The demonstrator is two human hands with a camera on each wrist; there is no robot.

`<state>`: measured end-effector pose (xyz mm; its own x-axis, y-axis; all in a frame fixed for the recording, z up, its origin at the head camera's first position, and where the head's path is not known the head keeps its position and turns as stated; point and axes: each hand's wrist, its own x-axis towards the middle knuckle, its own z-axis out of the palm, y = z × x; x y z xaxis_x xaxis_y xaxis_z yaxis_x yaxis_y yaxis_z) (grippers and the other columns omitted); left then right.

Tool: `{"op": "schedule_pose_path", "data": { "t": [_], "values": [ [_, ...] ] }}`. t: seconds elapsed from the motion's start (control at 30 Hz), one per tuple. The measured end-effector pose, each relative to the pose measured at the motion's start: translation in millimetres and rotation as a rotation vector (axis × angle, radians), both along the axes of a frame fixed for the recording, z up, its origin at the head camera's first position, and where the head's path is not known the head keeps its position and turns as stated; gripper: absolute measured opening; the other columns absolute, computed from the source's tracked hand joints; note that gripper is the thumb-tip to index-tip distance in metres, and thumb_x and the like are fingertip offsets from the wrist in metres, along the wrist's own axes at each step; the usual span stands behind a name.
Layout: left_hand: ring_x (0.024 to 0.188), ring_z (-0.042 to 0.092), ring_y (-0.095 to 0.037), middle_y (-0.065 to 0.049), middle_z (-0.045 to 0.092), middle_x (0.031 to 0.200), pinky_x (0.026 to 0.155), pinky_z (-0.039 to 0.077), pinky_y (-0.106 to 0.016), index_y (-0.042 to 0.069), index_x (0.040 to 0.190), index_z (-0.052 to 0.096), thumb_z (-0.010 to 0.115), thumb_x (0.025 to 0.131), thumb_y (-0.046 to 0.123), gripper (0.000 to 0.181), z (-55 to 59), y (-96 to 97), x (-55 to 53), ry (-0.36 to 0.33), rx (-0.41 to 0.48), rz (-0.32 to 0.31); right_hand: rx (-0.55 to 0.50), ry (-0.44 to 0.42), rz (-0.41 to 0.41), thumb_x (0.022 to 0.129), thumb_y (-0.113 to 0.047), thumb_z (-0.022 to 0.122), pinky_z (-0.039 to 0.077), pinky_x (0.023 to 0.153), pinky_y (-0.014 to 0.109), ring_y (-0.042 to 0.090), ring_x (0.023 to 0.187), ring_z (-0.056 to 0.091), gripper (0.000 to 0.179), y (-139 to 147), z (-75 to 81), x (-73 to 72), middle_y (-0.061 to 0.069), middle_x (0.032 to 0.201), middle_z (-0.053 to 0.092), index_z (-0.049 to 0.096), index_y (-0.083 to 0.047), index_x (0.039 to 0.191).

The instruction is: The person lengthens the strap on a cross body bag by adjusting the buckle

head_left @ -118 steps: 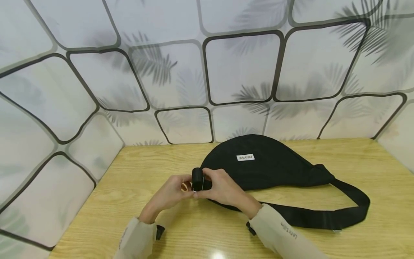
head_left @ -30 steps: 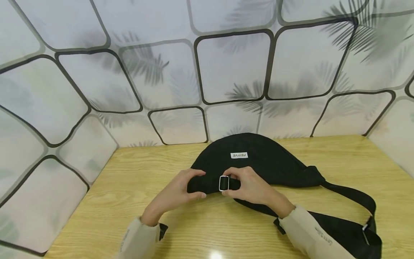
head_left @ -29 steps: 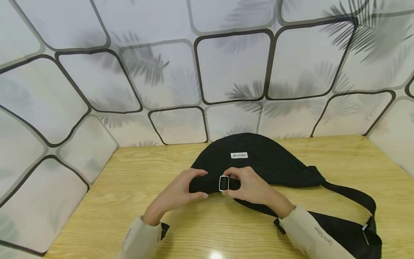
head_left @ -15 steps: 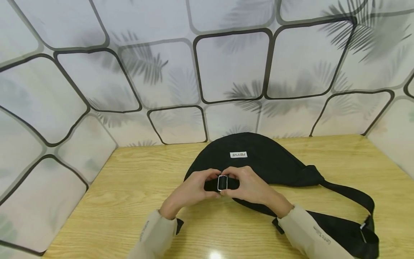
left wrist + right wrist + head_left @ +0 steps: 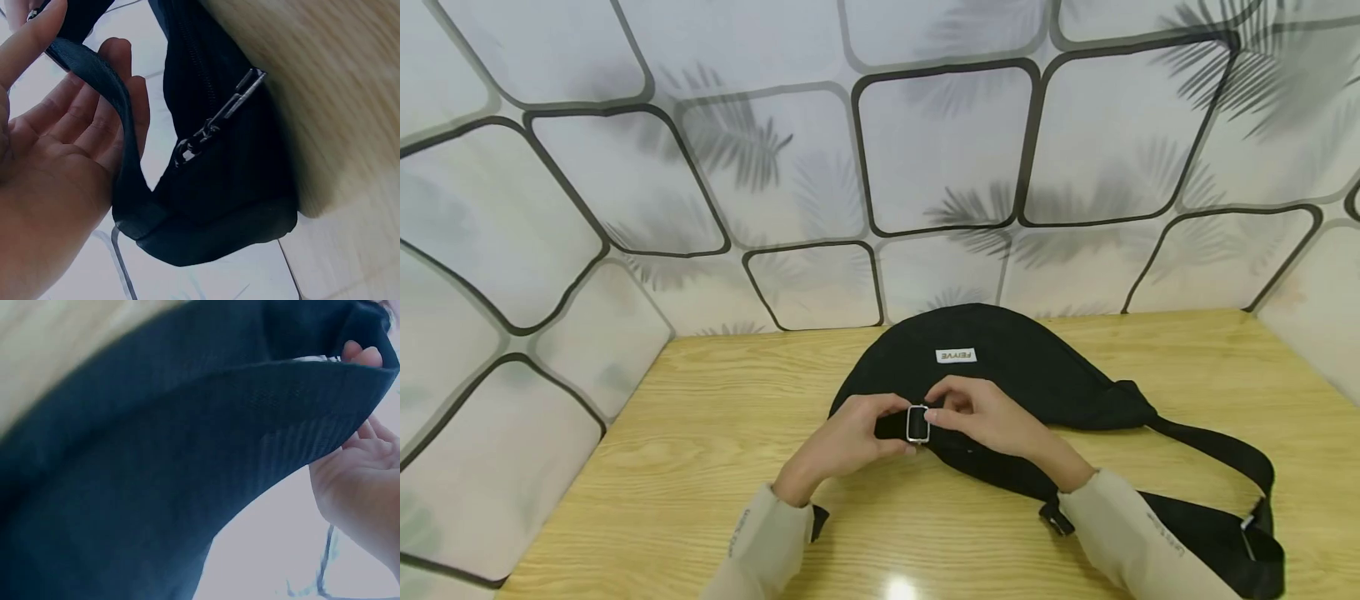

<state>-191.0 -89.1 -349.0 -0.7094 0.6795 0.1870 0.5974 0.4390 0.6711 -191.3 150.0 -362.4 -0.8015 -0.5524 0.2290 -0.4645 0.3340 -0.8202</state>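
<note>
A black waist bag with a white label lies on the table, its strap raised in front of it. On this strap sits a silver slide buckle. My left hand holds the strap at the buckle's left side between thumb and fingers. From the right, my right hand has its thumb against the buckle's right edge, the index finger arched above. In the right wrist view the strap hides part of my right hand. A metal zipper pull hangs near my left hand.
The strap's other stretch loops over the wooden table at the right, with another buckle on it. A patterned wall covering stands behind the table.
Earlier both hands worked at the strap end further left. The left hand then stood apart from the buckle and has come in to grip the strap. Just now, the right thumb has shifted onto the buckle's edge.
</note>
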Motion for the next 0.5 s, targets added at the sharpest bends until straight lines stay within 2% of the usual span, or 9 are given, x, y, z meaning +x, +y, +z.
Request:
{"op": "schedule_pose_path", "data": {
  "t": [0.1,0.27,0.37,0.5],
  "values": [
    [0.095,0.067,-0.018,-0.008,0.073,0.108,0.083,0.053,-0.036,-0.001,0.117,0.069,0.083,0.085,0.006,0.035,-0.6,-0.7,0.3,0.000,-0.004,0.008,-0.022,-0.123,0.029,0.100,-0.008,0.064,0.041,0.056,0.024,0.008,0.058,0.048,0.017,7,0.0,-3.8,-0.002,0.071,0.058,0.066,0.006,0.108],
    [0.097,0.066,-0.016,-0.008,0.073,0.111,0.085,0.052,-0.034,0.000,0.119,0.069,0.082,0.086,0.006,0.037,-1.0,-0.4,0.7,-0.015,0.009,0.023,-0.032,-0.344,0.135,0.099,-0.001,0.061,0.048,0.052,0.024,0.010,0.051,0.054,0.014,16,1.1,-7.6,0.002,0.069,0.062,0.067,0.011,0.103],
    [0.098,0.067,-0.017,-0.008,0.072,0.111,0.087,0.052,-0.034,0.000,0.122,0.067,0.083,0.086,0.007,0.040,-1.9,-0.2,0.9,-0.013,0.009,0.027,-0.044,-0.378,0.159,0.100,0.001,0.058,0.051,0.055,0.026,0.012,0.052,0.056,0.014,18,0.3,-8.6,0.003,0.068,0.063,0.067,0.012,0.102],
    [0.103,0.066,-0.024,-0.010,0.071,0.112,0.091,0.052,-0.042,0.000,0.128,0.064,0.082,0.087,0.012,0.046,-4.4,0.6,1.3,-0.005,0.003,0.021,-0.078,-0.381,0.136,0.101,0.002,0.055,0.051,0.057,0.027,0.012,0.053,0.058,0.014,17,-1.3,-8.0,0.003,0.066,0.063,0.066,0.011,0.099]
  ]
}}
